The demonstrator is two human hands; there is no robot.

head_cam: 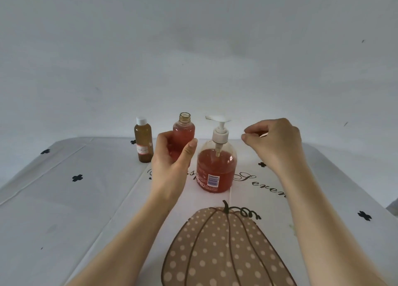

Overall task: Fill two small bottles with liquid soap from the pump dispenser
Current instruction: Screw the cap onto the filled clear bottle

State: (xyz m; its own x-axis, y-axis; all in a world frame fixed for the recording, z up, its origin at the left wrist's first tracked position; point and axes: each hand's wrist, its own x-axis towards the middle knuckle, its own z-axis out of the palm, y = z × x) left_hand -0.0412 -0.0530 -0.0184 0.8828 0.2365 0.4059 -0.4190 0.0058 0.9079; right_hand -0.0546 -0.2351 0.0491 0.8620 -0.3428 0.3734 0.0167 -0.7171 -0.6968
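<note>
One hand (170, 159), the left, grips the uncapped bottle (184, 132).

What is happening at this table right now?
A person is filling small bottles with red soap. The left hand holds an open bottle, already mostly full, beside the dispenser. The right hand hovers right of the dispenser, fingers curled; whether it holds anything is unclear. A capped bottle stands at the left.

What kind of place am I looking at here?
Likely someone's home, room unclear: a pumpkin-print tablecloth, a household soap pump dispenser beside the open bottle the left hand holds, and a plain white wall behind.
</note>
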